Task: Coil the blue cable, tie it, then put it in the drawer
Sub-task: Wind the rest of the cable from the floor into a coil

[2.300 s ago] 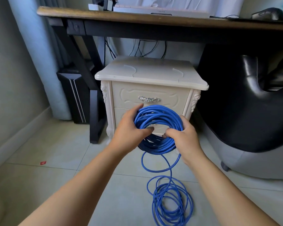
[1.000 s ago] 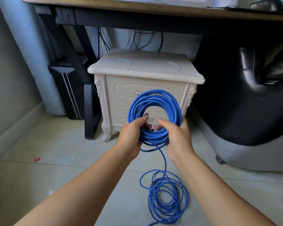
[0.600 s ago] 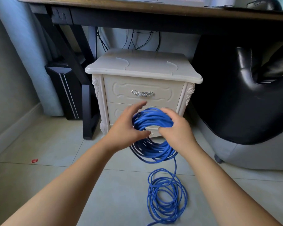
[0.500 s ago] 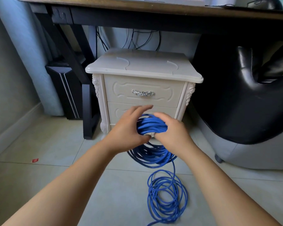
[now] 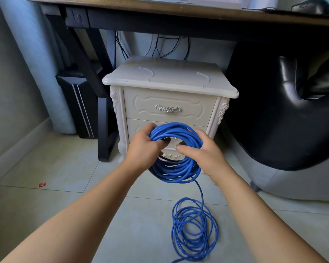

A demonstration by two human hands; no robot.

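Head view: both forearms were stretched forward and slightly inward, so that the two hands met in front of the white nightstand point(image 5: 169, 80). The blue cable point(image 5: 176, 168) was held there as a thick coil, raised off the floor point(image 5: 65, 168) and tilted with its top away from the person. The left hand point(image 5: 143, 147) was closed on the coil's upper left side, its grip wrapped round the bundled strands with the fingertips tucked into the opening. The right hand point(image 5: 203, 150) was set against the coil's right side, its grip curled over the strands from outside, with the thumb laid straight across toward the left hand. From the coil's lower right, a single strand was let down to a heap of loose loops point(image 5: 195, 230) lying on the floor between the forearms. Behind the coil, the upper drawer point(image 5: 190, 111) was seen shut, its silver handle point(image 5: 168, 109) untouched; the lower drawer was partly hidden by the coil. The nightstand was tucked under the front edge of a wooden worktop point(image 5: 160, 11), beside a black chair point(image 5: 273, 111).
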